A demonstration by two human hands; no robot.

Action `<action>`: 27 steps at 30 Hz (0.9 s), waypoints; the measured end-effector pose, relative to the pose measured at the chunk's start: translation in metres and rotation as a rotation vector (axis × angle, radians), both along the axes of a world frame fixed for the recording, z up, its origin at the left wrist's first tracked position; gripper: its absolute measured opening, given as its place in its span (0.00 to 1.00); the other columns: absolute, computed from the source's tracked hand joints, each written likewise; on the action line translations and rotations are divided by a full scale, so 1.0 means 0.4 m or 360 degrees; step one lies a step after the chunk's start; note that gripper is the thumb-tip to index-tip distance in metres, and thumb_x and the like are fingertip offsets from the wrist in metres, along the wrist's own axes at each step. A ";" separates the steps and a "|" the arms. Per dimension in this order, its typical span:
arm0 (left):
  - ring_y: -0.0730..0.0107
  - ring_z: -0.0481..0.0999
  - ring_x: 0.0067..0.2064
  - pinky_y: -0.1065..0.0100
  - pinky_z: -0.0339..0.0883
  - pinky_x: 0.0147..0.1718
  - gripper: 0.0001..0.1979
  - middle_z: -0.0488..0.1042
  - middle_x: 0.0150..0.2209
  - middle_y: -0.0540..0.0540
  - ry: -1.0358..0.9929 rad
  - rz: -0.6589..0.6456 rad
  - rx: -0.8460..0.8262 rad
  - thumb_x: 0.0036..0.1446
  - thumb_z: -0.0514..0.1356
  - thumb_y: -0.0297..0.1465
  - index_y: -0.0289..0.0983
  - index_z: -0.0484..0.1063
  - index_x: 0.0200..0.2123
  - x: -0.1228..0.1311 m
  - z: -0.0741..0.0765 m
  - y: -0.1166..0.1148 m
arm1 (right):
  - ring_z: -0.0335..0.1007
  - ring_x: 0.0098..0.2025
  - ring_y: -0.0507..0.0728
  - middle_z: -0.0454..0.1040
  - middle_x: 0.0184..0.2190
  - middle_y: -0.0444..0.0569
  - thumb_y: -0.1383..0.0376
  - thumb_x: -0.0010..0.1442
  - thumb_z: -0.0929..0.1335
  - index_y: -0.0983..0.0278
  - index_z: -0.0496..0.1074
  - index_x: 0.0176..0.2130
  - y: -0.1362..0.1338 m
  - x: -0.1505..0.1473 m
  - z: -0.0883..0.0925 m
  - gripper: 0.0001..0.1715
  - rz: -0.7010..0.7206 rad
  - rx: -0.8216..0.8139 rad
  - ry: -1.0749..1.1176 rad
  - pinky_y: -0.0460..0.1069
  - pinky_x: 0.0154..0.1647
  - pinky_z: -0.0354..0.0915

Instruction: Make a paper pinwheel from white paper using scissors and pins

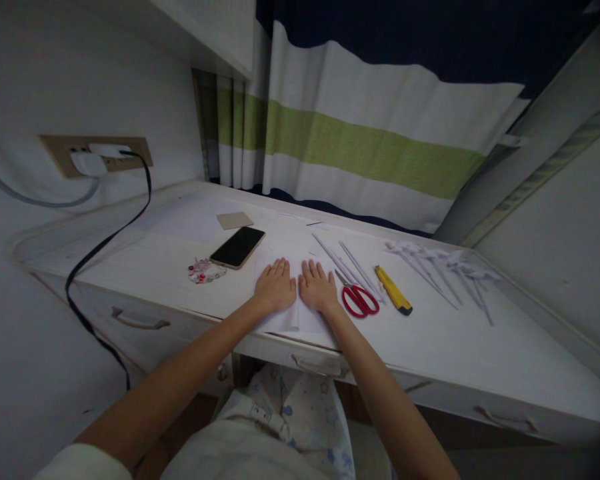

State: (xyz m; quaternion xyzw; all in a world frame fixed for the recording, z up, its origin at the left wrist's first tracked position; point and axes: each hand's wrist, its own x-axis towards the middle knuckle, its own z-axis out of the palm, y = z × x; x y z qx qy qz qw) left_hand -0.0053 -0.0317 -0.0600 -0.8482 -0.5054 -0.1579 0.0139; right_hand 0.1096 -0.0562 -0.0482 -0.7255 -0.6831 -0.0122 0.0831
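Observation:
A sheet of white paper point(300, 321) lies at the desk's front edge, with a fold or edge line running down its middle. Flat on its left half rests my left hand point(276, 287), fingers stretched out and pointing away from me. My right hand point(319, 285) presses flat on the right half in the same way, close beside the left. Neither hand grips anything. Just right of my right hand are red-handled scissors point(360, 300), blades pointing to the back left. Thin rolled paper sticks point(355, 260) lie behind them.
A yellow utility knife point(393, 291) lies right of the scissors. Farther right are several paper pieces with long sticks point(440, 267). On the left are a phone point(238, 247), a beaded bracelet point(205, 271) and a beige card point(235, 220). A black cable point(105, 241) hangs over the desk's left edge.

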 end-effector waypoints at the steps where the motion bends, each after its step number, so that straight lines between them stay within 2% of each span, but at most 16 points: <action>1: 0.57 0.59 0.52 0.49 0.53 0.48 0.19 0.57 0.54 0.41 0.0002 0.0002 -0.0003 0.56 0.51 0.34 0.36 0.58 0.50 0.000 0.000 0.000 | 0.47 0.56 0.64 0.49 0.57 0.52 0.60 0.58 0.61 0.62 0.53 0.54 0.000 0.000 0.000 0.25 -0.0001 0.0001 0.0001 0.65 0.53 0.44; 7: 0.56 0.56 0.54 0.48 0.49 0.50 0.20 0.55 0.55 0.41 0.0020 0.0012 -0.0021 0.56 0.51 0.35 0.36 0.57 0.51 0.000 -0.002 0.000 | 0.47 0.56 0.64 0.49 0.57 0.52 0.60 0.58 0.61 0.62 0.53 0.54 -0.001 0.001 -0.001 0.25 -0.0026 0.0001 0.0005 0.65 0.53 0.44; 12: 0.56 0.57 0.53 0.49 0.51 0.49 0.19 0.56 0.54 0.41 0.0012 0.0019 -0.0001 0.56 0.51 0.35 0.36 0.57 0.51 -0.003 -0.003 0.000 | 0.48 0.56 0.63 0.50 0.57 0.52 0.60 0.58 0.61 0.62 0.54 0.54 -0.004 0.005 -0.002 0.25 -0.0040 0.0016 0.0005 0.65 0.52 0.46; 22: 0.55 0.54 0.55 0.47 0.46 0.51 0.21 0.53 0.56 0.41 0.0030 0.0017 -0.0043 0.56 0.51 0.36 0.36 0.56 0.52 -0.004 0.004 -0.005 | 0.43 0.58 0.64 0.46 0.59 0.51 0.58 0.58 0.60 0.61 0.51 0.55 -0.005 0.004 0.000 0.27 -0.0060 -0.0059 -0.0009 0.65 0.54 0.40; 27: 0.57 0.58 0.53 0.49 0.51 0.49 0.19 0.56 0.54 0.41 0.0003 0.0002 0.0012 0.56 0.51 0.35 0.36 0.57 0.51 -0.004 0.003 -0.004 | 0.44 0.57 0.64 0.47 0.58 0.51 0.59 0.58 0.60 0.62 0.52 0.55 -0.006 0.006 0.001 0.26 -0.0051 -0.0031 0.0007 0.65 0.54 0.41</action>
